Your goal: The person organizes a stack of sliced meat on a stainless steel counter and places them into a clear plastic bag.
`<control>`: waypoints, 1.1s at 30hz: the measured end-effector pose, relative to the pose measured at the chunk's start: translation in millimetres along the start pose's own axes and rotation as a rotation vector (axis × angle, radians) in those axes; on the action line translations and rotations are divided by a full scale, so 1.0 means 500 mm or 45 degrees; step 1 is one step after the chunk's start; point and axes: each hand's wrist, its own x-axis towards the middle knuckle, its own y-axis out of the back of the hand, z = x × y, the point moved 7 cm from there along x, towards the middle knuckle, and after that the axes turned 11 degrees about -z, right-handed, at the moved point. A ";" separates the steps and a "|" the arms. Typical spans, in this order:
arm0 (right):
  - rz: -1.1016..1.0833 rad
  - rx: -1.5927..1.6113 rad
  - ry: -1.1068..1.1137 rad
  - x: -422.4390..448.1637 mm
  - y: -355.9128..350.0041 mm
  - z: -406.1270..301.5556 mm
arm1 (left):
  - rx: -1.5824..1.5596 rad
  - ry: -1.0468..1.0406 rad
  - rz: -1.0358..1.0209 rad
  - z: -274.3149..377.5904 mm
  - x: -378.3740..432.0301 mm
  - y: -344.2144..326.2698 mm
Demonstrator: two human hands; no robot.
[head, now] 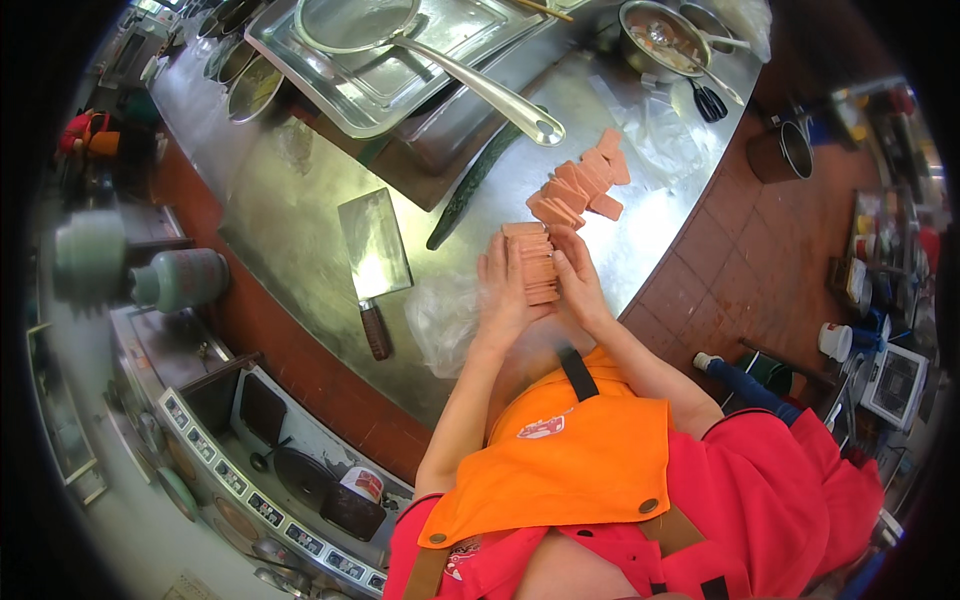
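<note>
A neat row of pink luncheon meat slices (pixel 531 262) sits between my two hands near the table's front edge. My left hand (pixel 504 289) presses along its left side, fingers pointing away from me. On the other side, my right hand (pixel 577 274) holds the row with thumb and fingers. Just beyond lies a loose pile of more meat slices (pixel 577 184), fanned and overlapping. A clear plastic bag (pixel 442 322) lies crumpled left of and partly under my left hand. Farther left is a cleaver (pixel 375 255), blade away from me and its dark handle towards me.
A dark green cucumber (pixel 472 187) lies beyond the cleaver. Steel trays (pixel 352 90) carry a long-handled strainer (pixel 480 79) that juts over the steel table (pixel 285 202). At far right stand a pot of food (pixel 660 45) and black-handled scissors (pixel 709 101).
</note>
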 end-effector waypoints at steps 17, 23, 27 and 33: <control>-0.191 -1.056 0.289 0.087 -0.029 -0.139 | 0.013 -0.122 0.079 0.011 0.013 0.021; -0.673 -1.256 0.013 0.176 -0.077 -0.097 | -0.026 0.035 0.017 -0.019 -0.010 0.017; -0.741 -1.387 0.000 0.159 -0.086 -0.103 | -0.025 0.052 0.124 -0.028 -0.021 0.008; -0.676 -1.154 0.020 0.127 -0.058 -0.127 | 0.078 0.070 0.107 -0.023 -0.022 -0.002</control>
